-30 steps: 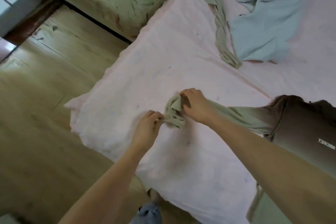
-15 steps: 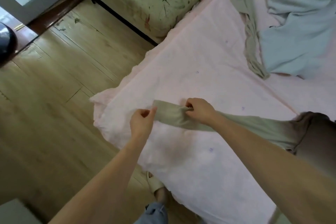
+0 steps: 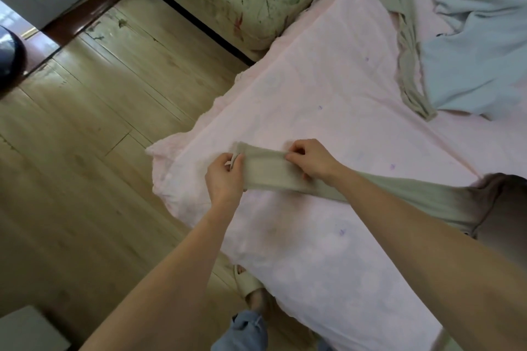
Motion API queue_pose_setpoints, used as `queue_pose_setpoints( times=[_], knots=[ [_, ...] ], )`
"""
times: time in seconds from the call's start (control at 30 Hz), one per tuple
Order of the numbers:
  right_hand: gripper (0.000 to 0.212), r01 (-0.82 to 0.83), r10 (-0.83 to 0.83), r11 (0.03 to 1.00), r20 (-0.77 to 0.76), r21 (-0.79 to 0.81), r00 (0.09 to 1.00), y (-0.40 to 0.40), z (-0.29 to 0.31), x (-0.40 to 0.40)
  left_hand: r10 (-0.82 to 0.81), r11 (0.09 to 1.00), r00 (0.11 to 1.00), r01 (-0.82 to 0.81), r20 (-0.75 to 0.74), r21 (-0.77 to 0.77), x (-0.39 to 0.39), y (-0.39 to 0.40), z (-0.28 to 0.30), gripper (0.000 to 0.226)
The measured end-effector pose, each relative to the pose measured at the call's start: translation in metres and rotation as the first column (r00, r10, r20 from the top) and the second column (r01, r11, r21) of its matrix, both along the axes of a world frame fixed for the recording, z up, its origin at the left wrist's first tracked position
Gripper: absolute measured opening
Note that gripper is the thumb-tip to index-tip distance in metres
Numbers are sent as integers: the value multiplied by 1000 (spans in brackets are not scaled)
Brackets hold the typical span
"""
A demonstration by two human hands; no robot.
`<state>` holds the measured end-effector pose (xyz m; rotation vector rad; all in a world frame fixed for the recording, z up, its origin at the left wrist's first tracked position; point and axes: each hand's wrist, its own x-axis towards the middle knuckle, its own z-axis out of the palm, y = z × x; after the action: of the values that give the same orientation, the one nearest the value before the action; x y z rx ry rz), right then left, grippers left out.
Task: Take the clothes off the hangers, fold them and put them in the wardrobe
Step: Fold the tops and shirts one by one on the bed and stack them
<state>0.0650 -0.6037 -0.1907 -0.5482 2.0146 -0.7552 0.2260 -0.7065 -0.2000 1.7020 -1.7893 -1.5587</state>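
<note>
Near the bed's [image 3: 356, 71] left corner, the left hand [image 3: 225, 179] pinches the sleeve's [image 3: 271, 171] end. The right hand [image 3: 310, 159] pinches its upper edge nearby.

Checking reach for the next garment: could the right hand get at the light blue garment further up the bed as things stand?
Probably yes, once freed. The right hand now pinches the olive sleeve; between it and the light blue garment lies only bare pink sheet, though it looks a long stretch.
</note>
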Motion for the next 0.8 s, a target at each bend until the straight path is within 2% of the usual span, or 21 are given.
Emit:
queue_pose_setpoints(
  times=[0.07, 0.13, 0.23, 0.33, 0.43, 0.5, 0.53, 0.57, 0.6, 0.67, 0.7, 0.73, 0.8],
  knots=[
    [11, 74, -77, 994, -31, -78, 997, -6, 0, 0, -196, 969, 966, 218, 171, -118, 5, -1, -6, 27],
    [9, 56, -59, 995, -32, -82, 998, -7, -3, 1, -287, 931, 913, 337, 290, -139, 3, 1, -7, 26],
    [8, -51, 54, 998, -84, 28, 995, 1, -11, 3, -246, 962, 930, 269, 272, -49, -11, 8, 5, 16],
    [5, -131, 173, 975, -243, 178, 955, 15, -10, -2, -115, 993, 965, 105, 234, 54, -21, 7, 13, 20],
    [11, -205, 355, 875, -293, 439, 888, 39, -4, -14, -51, 987, 988, 28, 144, 158, -24, 7, 16, 27],
    [9, -267, 462, 778, -231, 569, 856, 56, -2, -23, -90, 983, 992, 73, 91, 170, -25, 11, 19, 38],
    [8, -291, 487, 753, -203, 591, 849, 61, -1, -27, -147, 983, 983, 133, 106, 127, -25, 13, 19, 45],
    [8, -290, 476, 772, -212, 566, 854, 65, 0, -29, -199, 979, 972, 192, 128, 64, -25, 16, 18, 46],
    [10, -264, 429, 833, -265, 487, 864, 67, 1, -30, -221, 975, 965, 224, 138, -6, -25, 20, 19, 39],
    [17, -154, 239, 963, -436, 220, 868, 66, 3, -28, -121, 988, 985, 132, 123, -84, -26, 22, 18, 24],
    [20, -121, 166, 985, -484, 122, 859, 66, 4, -27, -47, 995, 991, 57, 125, -77, -27, 22, 18, 23],
    [21, -140, 164, 986, -490, 85, 856, 65, 5, -25, 6, 998, 987, 5, 160, -64, -27, 22, 19, 24],
    [19, -245, 280, 960, -441, 136, 853, 69, 1, -21, -35, 998, 940, 49, 339, -34, -25, 25, 16, 31]
  ],
)
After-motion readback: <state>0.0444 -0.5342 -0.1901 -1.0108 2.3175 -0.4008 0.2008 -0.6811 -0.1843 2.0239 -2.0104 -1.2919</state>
